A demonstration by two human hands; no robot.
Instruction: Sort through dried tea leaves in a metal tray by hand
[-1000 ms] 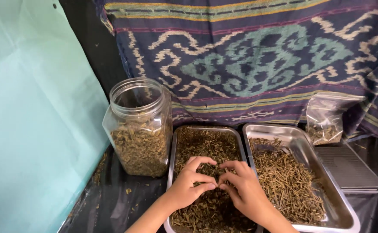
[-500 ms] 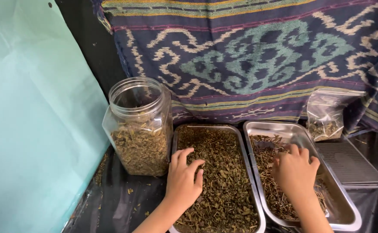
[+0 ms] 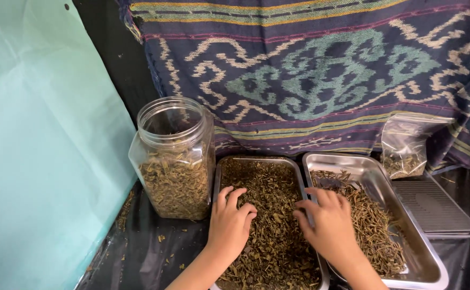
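Neither grip is clenched: the left hand (image 3: 228,224) lies flat with fingers spread on the dried leaves (image 3: 270,215) in the left tray (image 3: 256,159), near its left edge. The right hand (image 3: 329,223), fingers loose, straddles the rim between this tray and the right tray (image 3: 364,164) of stems (image 3: 377,236). A jar (image 3: 173,161) crowds the left edge; beyond the right tray sits a lid (image 3: 434,207).

Soft, even daylight fills the scene, brightest on the pale green sheet (image 3: 36,161) at left. Mild glare sits on the right metal tray (image 3: 434,268) rim and the clear jar (image 3: 173,158). Focus is sharp throughout, with dim corners over the dark desk (image 3: 143,258).
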